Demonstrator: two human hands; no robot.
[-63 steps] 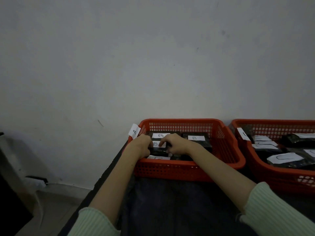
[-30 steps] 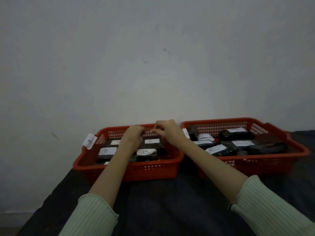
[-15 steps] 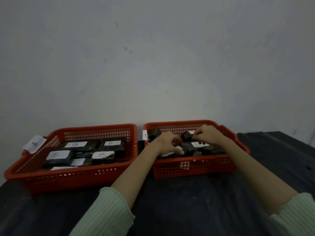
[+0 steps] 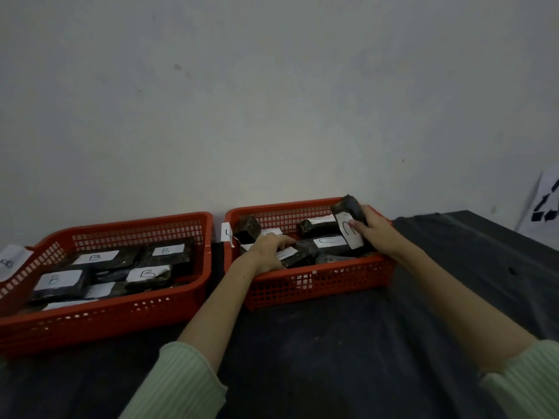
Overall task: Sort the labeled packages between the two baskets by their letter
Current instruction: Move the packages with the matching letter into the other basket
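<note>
Your right hand [image 4: 375, 232] is gripping a dark wrapped package [image 4: 351, 219] at the right end of the right basket [image 4: 317, 285], tilting it up on end so its top is poking above the far rim. It's a blocky thing in shiny black wrap, and the white paper label on its face is showing a handwritten letter that looks like a C, turned on its side.

Your left hand [image 4: 267, 251] is reaching into the left half of that same basket, palm down, fingers spread over the packages there; can't tell whether it's actually gripping one or just resting on top. Just past it, another dark package [image 4: 248, 229] is standing up against the far left corner.

More black packages are lying in the right basket, one with a clear C label [image 4: 329, 241] facing up and another [image 4: 317, 226] behind it whose writing is too small to read. A white tag [image 4: 227, 232] is sticking to the basket's left rim, its letter partly hidden.

The left basket [image 4: 99, 316] is sitting just beside it on the dark counter [image 4: 332, 358], holding flat black packages with white labels reading B [image 4: 95, 257], B [image 4: 165, 250], B [image 4: 147, 273] and B [image 4: 54, 279]. Its own tag [image 4: 10, 261] on the left edge is also reading B, sideways.

Both your sleeves [image 4: 181, 385] are pale green ribbed knit.
</note>
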